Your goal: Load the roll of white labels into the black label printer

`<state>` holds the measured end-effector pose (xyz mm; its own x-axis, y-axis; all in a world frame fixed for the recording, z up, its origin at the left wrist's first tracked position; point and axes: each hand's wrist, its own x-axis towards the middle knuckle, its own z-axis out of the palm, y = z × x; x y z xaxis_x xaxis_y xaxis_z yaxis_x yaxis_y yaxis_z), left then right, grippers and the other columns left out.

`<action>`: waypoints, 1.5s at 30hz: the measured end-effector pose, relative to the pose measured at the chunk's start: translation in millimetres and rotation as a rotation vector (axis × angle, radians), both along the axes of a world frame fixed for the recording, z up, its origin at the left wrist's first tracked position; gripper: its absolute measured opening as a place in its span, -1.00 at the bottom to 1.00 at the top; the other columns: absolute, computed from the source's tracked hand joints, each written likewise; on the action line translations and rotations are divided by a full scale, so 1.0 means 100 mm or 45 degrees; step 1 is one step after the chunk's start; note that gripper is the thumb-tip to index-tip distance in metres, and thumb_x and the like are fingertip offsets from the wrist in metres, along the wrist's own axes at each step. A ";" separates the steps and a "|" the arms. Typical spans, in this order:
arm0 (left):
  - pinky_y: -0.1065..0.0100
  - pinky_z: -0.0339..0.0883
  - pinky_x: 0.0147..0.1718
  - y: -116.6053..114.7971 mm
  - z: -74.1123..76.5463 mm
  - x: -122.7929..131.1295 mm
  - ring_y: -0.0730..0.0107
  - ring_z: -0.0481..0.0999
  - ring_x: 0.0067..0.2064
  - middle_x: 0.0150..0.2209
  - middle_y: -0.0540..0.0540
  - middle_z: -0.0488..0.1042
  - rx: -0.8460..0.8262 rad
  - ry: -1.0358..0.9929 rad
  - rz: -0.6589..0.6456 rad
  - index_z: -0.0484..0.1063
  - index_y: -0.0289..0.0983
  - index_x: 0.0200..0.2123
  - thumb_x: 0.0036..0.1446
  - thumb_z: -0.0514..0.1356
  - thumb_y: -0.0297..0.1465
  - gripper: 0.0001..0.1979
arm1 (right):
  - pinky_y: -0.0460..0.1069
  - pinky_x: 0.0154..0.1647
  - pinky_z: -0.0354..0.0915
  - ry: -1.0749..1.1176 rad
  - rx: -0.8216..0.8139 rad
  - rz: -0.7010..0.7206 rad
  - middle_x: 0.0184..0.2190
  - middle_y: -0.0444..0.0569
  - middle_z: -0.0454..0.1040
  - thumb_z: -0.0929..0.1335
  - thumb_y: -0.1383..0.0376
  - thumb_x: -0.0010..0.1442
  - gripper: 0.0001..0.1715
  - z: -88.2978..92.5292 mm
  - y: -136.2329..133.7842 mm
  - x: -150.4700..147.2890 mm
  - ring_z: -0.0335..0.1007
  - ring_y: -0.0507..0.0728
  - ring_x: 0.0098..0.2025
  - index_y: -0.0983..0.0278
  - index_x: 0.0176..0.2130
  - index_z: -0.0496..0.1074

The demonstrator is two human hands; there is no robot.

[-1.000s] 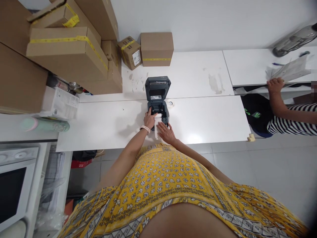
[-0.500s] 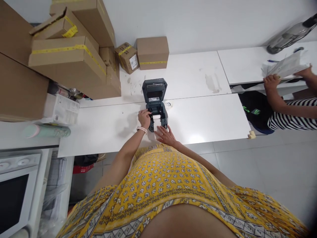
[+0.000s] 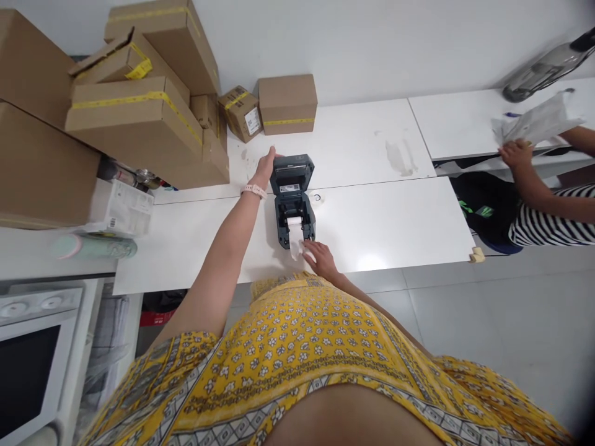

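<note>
A dark grey label printer (image 3: 294, 204) stands on the white table (image 3: 381, 217) with its lid (image 3: 292, 170) raised. A white paper roll (image 3: 294, 221) lies inside, and its strip runs out over the front. My left hand (image 3: 266, 166) reaches to the lid's far left corner and touches it; the fingers are mostly hidden behind the lid. My right hand (image 3: 318, 254) rests at the printer's front, fingers flat on the end of the paper strip (image 3: 296, 246).
Stacked cardboard boxes (image 3: 139, 111) fill the back left, with two small boxes (image 3: 287, 102) behind the printer. Another person in a striped top (image 3: 548, 217) handles papers (image 3: 539, 121) at the right table. A white appliance (image 3: 32, 347) sits at lower left.
My left hand left the inside of the printer and reached up to the far edge of the raised lid. My right hand stayed at the paper strip.
</note>
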<state>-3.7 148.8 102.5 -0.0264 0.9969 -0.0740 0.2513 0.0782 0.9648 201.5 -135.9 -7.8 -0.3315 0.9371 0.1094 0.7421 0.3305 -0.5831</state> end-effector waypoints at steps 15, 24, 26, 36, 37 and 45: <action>0.03 -0.16 0.33 -2.19 -0.77 0.12 0.23 -0.15 0.44 0.39 -0.09 0.06 0.249 0.956 -0.474 0.27 -0.15 0.28 0.37 -0.07 -0.30 -0.54 | 0.22 0.33 0.06 0.021 0.025 -0.201 0.38 0.00 0.09 0.01 0.05 0.43 -0.36 0.15 0.64 -0.02 -0.04 0.23 0.40 0.18 0.36 0.10; -0.04 -0.18 0.32 -2.33 -0.92 0.09 0.18 -0.31 0.45 0.43 -0.13 -0.11 0.227 1.072 -0.570 0.04 -0.18 0.39 0.34 -0.08 -0.34 -0.44 | 0.20 0.38 -0.11 -0.271 0.090 -0.061 0.45 -0.06 -0.17 0.01 0.19 0.43 -0.36 -0.09 0.46 -0.12 -0.31 0.19 0.47 0.17 0.42 -0.12; -0.04 -0.17 0.32 -2.32 -0.93 0.11 0.16 -0.32 0.45 0.43 -0.15 -0.12 0.221 1.075 -0.571 0.06 -0.20 0.38 0.33 -0.07 -0.34 -0.44 | 0.18 0.39 -0.11 -0.263 0.095 -0.069 0.45 -0.05 -0.17 0.01 0.18 0.44 -0.37 -0.12 0.46 -0.12 -0.33 0.18 0.47 0.19 0.42 -0.10; 0.14 0.28 0.10 -2.62 -1.04 0.00 0.13 0.43 0.14 0.14 -0.33 0.40 -0.684 0.311 0.125 0.37 -0.31 0.11 0.27 0.09 -0.19 -0.57 | 0.16 0.34 0.05 -0.235 0.098 -0.076 0.46 -0.10 -0.21 0.01 0.17 0.44 -0.36 -0.16 0.47 -0.12 -0.33 0.21 0.47 0.18 0.43 -0.15; 0.18 0.36 0.02 -2.65 -1.07 -0.01 0.16 0.51 0.02 0.03 -0.31 0.49 -0.923 0.118 0.049 0.42 -0.32 0.01 0.24 0.13 -0.16 -0.59 | 0.16 0.33 0.07 -0.236 0.102 -0.074 0.46 -0.10 -0.22 0.01 0.17 0.44 -0.36 -0.16 0.47 -0.12 -0.34 0.21 0.47 0.18 0.43 -0.16; 0.33 0.46 -0.22 -2.52 -1.38 0.33 0.33 0.61 -0.29 -0.29 -0.18 0.57 -1.403 -0.706 -0.240 0.46 -0.34 -0.24 0.21 0.23 -0.32 -0.83 | 0.16 0.33 0.08 -0.232 0.137 -0.060 0.45 -0.07 -0.19 0.00 0.16 0.44 -0.37 -0.19 0.48 -0.11 -0.31 0.20 0.47 0.20 0.42 -0.11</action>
<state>29.2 -103.4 -35.6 0.4121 0.3823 -0.8271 -0.0729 0.9187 0.3883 190.5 -87.8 -26.4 -0.3108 0.9382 0.1519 0.8480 0.3460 -0.4014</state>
